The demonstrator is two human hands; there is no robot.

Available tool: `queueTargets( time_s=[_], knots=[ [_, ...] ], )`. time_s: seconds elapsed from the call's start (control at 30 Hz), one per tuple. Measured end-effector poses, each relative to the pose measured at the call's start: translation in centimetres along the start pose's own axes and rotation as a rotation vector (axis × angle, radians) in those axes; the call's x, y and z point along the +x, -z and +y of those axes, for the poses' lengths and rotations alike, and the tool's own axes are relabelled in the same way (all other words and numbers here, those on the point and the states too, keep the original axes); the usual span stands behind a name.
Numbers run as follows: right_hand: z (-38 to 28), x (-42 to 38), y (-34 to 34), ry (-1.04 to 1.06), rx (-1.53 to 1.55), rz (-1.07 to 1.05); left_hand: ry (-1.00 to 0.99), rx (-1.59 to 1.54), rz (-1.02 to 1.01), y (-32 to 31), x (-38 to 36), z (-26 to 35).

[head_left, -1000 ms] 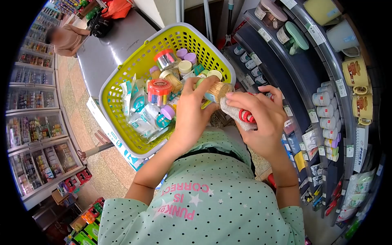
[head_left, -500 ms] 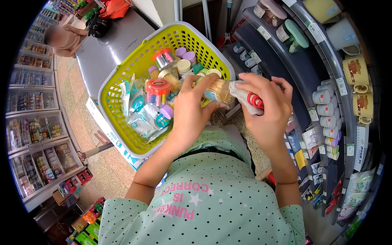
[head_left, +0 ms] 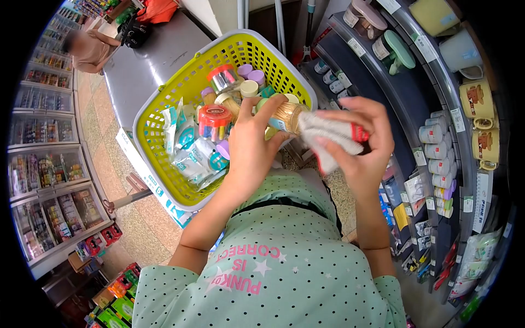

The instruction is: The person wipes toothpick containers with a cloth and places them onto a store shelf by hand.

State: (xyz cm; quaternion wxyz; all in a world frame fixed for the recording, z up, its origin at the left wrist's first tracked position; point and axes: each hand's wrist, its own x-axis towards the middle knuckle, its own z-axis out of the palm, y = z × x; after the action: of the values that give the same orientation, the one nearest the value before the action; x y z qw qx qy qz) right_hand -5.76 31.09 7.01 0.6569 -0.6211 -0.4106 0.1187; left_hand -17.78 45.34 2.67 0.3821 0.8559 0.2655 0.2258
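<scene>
My left hand (head_left: 252,145) grips a toothpick jar (head_left: 286,117) on its side, a greenish lid at one end and pale sticks showing through its wall. My right hand (head_left: 363,145) is closed on a grey-white knitted glove (head_left: 333,134) with red edging, pressed against the jar's other end. Behind and left of my hands is a yellow-green basket (head_left: 146,128) with a grey rim. In it lie a red-lidded jar of coloured pens (head_left: 214,120), another red-lidded jar (head_left: 223,77), purple-capped containers (head_left: 256,77) and teal-and-white packets (head_left: 188,164).
Shelves (head_left: 402,101) curve along the right, holding mugs (head_left: 474,101), small white containers (head_left: 432,134) and packets. The basket overlaps a grey table (head_left: 145,71). Another person (head_left: 90,52) is at the far left, near display cases (head_left: 46,169).
The glove has loosened from a bunched shape and now hangs spread out under my right hand. My left hand and the toothpick jar have shifted slightly left.
</scene>
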Motion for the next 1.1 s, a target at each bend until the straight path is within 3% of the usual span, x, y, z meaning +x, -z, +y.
queueTargets(
  time_s=[0.1,0.23,0.4,0.63,0.73,1.03,1.1],
  knots=[
    [1.2,0.5,0.4,0.029,-0.262,0.184,-0.012,0.015,0.012,0.3,-0.1,-0.5],
    [5.1,1.3,0.7,0.318,-0.797,0.065,0.035,0.051,0.022,0.9,-0.2,-1.4],
    [8.5,1.9,-1.4,0.390,-0.790,-0.150,0.073,0.061,0.046,1.6,0.2,-1.8],
    [7.7,1.8,-3.4,0.165,-0.758,-0.411,0.055,0.092,0.109,2.3,0.2,-2.1],
    [7.2,1.7,-3.3,0.091,-0.617,-0.408,0.081,0.116,0.097,2.6,0.2,-1.9],
    [3.6,0.5,-2.7,0.166,-0.597,-0.194,-0.207,0.122,0.210,1.1,0.4,-0.4],
    [3.1,0.0,-2.8,0.068,-0.530,-0.091,-0.289,0.103,0.231,0.7,0.6,0.0]
  ],
)
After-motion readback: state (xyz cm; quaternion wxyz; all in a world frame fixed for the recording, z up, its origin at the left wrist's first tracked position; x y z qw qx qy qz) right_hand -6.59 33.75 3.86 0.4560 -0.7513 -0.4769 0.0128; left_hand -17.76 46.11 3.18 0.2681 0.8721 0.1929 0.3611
